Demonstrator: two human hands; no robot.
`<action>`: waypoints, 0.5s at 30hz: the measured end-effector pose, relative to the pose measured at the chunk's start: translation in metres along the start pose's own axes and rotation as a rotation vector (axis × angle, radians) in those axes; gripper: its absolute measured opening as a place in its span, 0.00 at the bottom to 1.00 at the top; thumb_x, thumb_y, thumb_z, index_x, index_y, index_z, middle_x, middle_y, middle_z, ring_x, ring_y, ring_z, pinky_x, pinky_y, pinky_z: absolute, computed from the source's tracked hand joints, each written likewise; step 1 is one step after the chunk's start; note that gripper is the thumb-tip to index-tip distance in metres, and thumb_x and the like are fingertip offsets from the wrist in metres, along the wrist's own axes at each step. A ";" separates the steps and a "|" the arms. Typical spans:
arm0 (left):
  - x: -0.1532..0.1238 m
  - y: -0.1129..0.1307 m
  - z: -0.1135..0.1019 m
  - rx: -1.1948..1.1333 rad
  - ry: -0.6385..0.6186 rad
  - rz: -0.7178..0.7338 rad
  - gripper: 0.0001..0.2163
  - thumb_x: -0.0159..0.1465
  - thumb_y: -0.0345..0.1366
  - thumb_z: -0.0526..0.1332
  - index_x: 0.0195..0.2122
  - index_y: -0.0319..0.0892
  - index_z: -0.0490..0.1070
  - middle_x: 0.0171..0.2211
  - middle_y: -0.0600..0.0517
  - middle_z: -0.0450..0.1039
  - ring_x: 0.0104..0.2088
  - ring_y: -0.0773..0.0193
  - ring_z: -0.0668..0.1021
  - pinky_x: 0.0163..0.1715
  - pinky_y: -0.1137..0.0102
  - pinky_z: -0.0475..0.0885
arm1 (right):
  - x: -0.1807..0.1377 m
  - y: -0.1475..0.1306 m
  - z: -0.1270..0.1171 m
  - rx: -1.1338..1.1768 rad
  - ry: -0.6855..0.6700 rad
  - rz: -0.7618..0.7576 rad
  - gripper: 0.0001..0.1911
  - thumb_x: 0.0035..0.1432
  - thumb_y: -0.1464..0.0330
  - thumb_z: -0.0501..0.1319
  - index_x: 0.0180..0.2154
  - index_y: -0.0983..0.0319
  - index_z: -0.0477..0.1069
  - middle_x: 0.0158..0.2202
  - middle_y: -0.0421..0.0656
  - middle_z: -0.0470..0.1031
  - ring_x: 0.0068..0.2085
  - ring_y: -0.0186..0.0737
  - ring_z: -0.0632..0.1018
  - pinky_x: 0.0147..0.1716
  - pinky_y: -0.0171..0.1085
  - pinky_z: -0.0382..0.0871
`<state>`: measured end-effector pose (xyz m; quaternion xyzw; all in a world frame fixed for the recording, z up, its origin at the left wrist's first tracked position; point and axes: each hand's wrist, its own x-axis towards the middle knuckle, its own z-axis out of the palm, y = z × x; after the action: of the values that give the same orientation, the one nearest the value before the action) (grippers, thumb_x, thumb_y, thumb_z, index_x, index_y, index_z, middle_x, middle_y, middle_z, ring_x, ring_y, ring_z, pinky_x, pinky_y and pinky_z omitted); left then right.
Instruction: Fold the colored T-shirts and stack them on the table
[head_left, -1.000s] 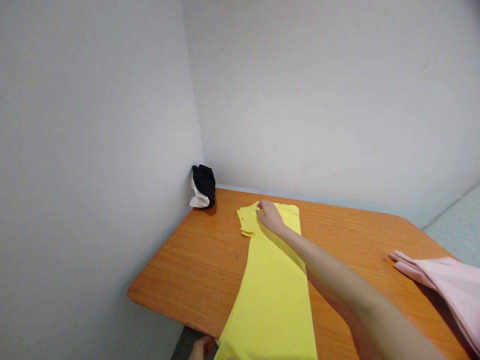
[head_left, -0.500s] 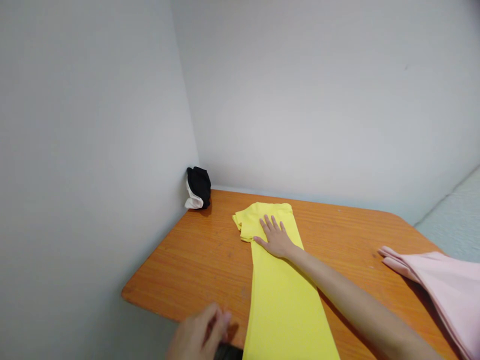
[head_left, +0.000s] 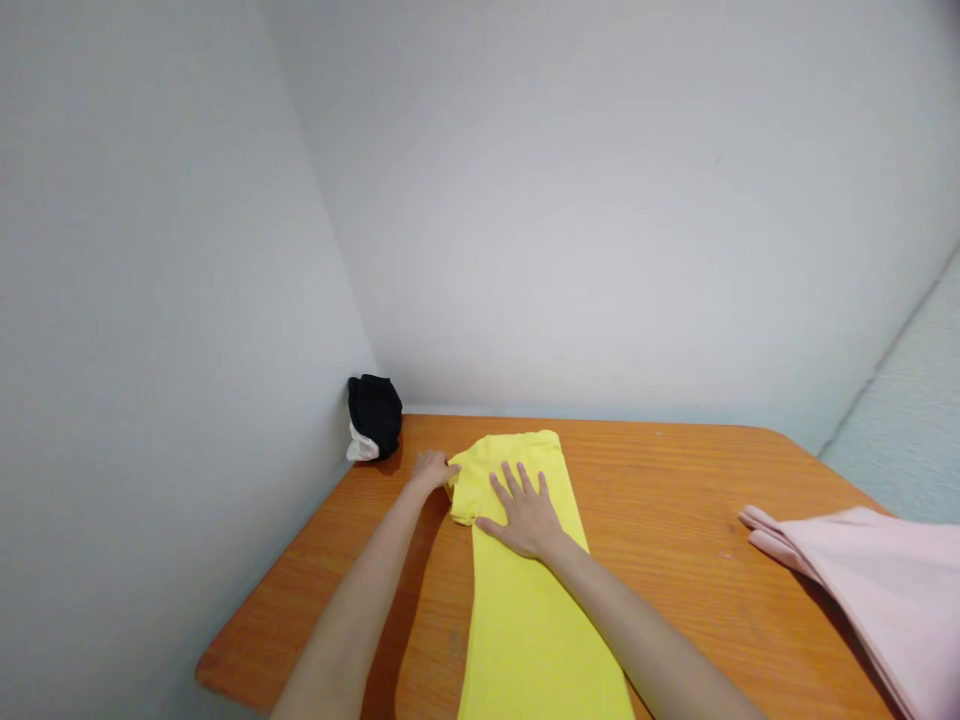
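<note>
Clearly, what matters in space is how the yellow garment [head_left: 517,605] lies to your left hand [head_left: 433,468]: the cloth is on that hand's right, and the short sleeve-like flap [head_left: 466,488] at its far end points left, straight at your fingers. The garment's long axis runs away from you, from the bottom of the view towards the back wall [head_left: 525,220], flat on the wooden table [head_left: 660,520]. Your left hand is the nearer of the two to the flap's outer edge. It touches that edge from the left with one digit reaching over the yellow cloth, but the rest of the fingers are too small and turned away, so you cannot tell whether they pinch the fabric or only rest against it.

Your right hand [head_left: 529,518] lies palm down on top of the garment, just to the right of the flap, with its fingers spread and pointing to the far end. The cloth is directly beneath it and extends both beyond your fingertips and back towards you. Well to the right, a pink cloth [head_left: 870,570] lies on the table.
</note>
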<state>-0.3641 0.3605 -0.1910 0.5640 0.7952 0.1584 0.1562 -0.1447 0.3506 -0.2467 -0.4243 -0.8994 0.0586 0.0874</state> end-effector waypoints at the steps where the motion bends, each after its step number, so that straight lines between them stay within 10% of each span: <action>1: 0.000 -0.008 -0.004 -0.026 -0.036 -0.006 0.12 0.65 0.42 0.61 0.43 0.37 0.71 0.45 0.47 0.73 0.46 0.58 0.75 0.49 0.57 0.71 | 0.000 -0.005 0.001 0.007 0.006 -0.003 0.49 0.57 0.34 0.38 0.69 0.56 0.43 0.71 0.47 0.33 0.69 0.59 0.35 0.61 0.62 0.21; 8: 0.020 -0.014 -0.029 -0.202 -0.240 -0.010 0.13 0.68 0.43 0.58 0.41 0.36 0.71 0.34 0.52 0.73 0.30 0.68 0.76 0.31 0.69 0.75 | 0.009 -0.028 -0.001 0.031 0.023 -0.002 0.49 0.58 0.35 0.40 0.69 0.60 0.45 0.70 0.49 0.35 0.69 0.59 0.37 0.62 0.61 0.22; 15: 0.010 0.030 0.007 -0.252 -0.229 0.325 0.20 0.70 0.47 0.51 0.55 0.37 0.66 0.48 0.44 0.74 0.46 0.60 0.78 0.48 0.61 0.73 | -0.041 -0.055 -0.007 0.142 -0.063 -0.120 0.45 0.63 0.40 0.41 0.67 0.67 0.51 0.69 0.55 0.43 0.69 0.60 0.42 0.64 0.60 0.34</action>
<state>-0.3389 0.3794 -0.1850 0.6751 0.6449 0.2145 0.2870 -0.1594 0.2842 -0.2338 -0.3603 -0.9191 0.1300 0.0922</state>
